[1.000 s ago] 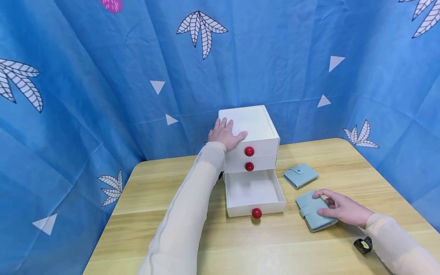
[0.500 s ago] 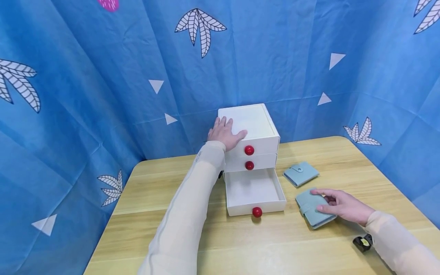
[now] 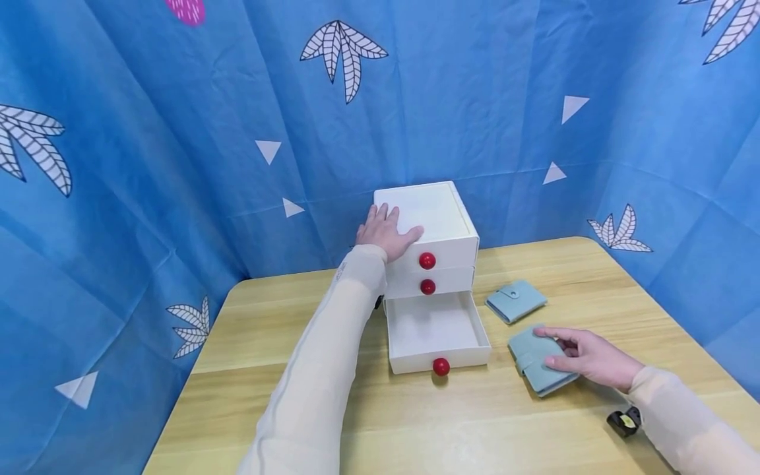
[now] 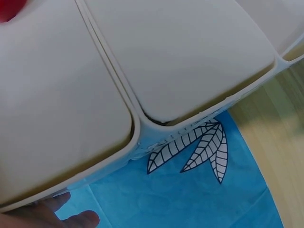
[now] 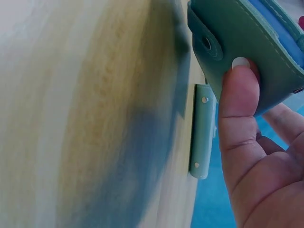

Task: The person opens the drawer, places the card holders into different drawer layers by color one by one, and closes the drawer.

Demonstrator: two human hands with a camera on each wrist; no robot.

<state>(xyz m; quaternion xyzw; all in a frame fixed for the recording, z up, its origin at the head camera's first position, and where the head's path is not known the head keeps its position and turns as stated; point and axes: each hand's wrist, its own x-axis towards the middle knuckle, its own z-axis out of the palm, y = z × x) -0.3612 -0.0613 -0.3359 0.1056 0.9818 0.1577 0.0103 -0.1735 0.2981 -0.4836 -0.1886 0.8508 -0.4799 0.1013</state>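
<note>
My left hand (image 3: 382, 232) rests, fingers spread, on the top left of a small white drawer cabinet (image 3: 436, 211). Its lowest drawer (image 3: 415, 362) is pulled out, with nothing visible inside; the two above are closed. To the right of that drawer, my right hand (image 3: 596, 359) grips a light blue-green wallet (image 3: 534, 356) with a snap strap, thumb on one face. The right wrist view shows this wallet (image 5: 266, 52) raised at a tilt over the table. A second, similar wallet (image 3: 515, 302) lies behind it on the table.
Red round knobs (image 3: 427, 260) stick out from the drawer fronts. The wooden table (image 3: 285, 349) ends at a blue curtain (image 3: 332, 152) with leaf prints, close behind the cabinet. A black device (image 3: 623, 421) is at my right wrist.
My right hand has raised the wallet slightly, its grip about the same. The left hand stays on the cabinet top. The head view has shifted a little.
</note>
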